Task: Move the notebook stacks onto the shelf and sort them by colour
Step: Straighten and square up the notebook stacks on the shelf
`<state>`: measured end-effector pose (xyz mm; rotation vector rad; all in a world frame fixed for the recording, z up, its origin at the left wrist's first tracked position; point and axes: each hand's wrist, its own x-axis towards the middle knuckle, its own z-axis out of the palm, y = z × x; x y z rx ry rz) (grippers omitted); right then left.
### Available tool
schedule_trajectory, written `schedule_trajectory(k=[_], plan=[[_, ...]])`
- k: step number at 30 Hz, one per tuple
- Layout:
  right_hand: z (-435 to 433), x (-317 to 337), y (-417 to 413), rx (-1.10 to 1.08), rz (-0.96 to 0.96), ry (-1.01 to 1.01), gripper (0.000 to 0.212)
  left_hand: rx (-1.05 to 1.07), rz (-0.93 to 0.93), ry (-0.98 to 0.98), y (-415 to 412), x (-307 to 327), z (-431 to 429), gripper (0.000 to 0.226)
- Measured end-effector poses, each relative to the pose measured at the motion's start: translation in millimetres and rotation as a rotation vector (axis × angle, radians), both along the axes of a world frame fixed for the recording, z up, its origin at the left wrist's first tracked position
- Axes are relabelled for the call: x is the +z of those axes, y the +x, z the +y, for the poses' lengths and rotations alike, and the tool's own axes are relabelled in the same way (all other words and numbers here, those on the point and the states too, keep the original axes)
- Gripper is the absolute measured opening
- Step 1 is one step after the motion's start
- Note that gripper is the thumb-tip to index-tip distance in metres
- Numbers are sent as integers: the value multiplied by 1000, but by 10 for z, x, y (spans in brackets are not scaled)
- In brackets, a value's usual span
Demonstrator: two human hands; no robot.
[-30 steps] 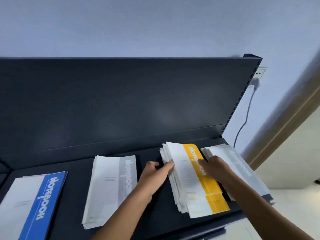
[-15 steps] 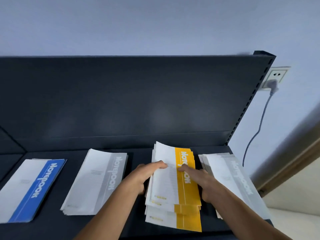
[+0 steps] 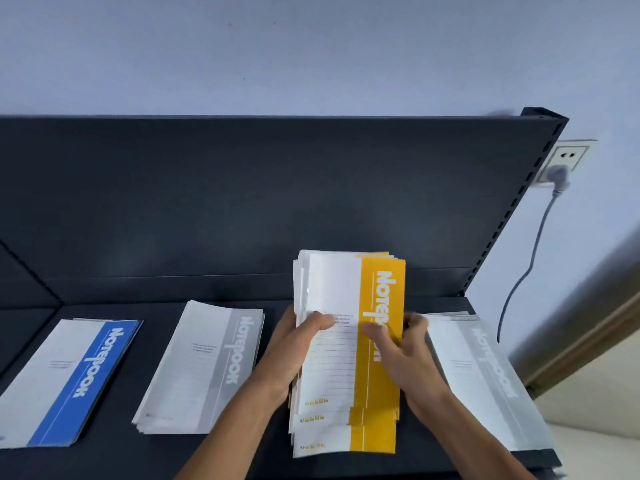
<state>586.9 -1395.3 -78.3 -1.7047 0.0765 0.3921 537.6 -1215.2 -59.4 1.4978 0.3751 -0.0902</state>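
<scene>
A stack of yellow-and-white notebooks (image 3: 349, 296) is tilted up from the dark shelf (image 3: 273, 448), its lower notebooks fanned out toward me. My left hand (image 3: 298, 344) grips its left edge, thumb on the cover. My right hand (image 3: 401, 355) grips its right edge, thumb on the yellow band. A blue stack (image 3: 69, 379) lies flat at the far left. One grey stack (image 3: 204, 368) lies left of my hands, and a second grey stack (image 3: 485, 379) lies at the shelf's right end.
The shelf's dark back panel (image 3: 242, 202) rises behind the stacks. A slotted upright (image 3: 512, 209) closes the right side. Beyond it a wall socket (image 3: 564, 161) holds a plug whose grey cable (image 3: 519, 285) hangs down. A shelf joint (image 3: 59, 303) shows at left.
The yellow stack has been lifted and tilted more upright toward the back panel, with both hands sliding to its sides. The view has shifted left and closer.
</scene>
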Motion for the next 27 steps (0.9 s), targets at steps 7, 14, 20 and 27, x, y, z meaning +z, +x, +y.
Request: schedule_trajectory(k=[7,14,20,27], plan=[[-138,63,-109,111,-337,48,41,-145,-229,226,-219,49,102,55],[-205,-135,-220,193,-300,16,72,-341,-252,244,-272,-128,181,82],[-185,-256,-250,173,-336,8,97,-319,-222,306,-269,-268,158,80],[-186,-270,-237,178,-331,-14,72,-108,-256,489,-212,-405,111,71]])
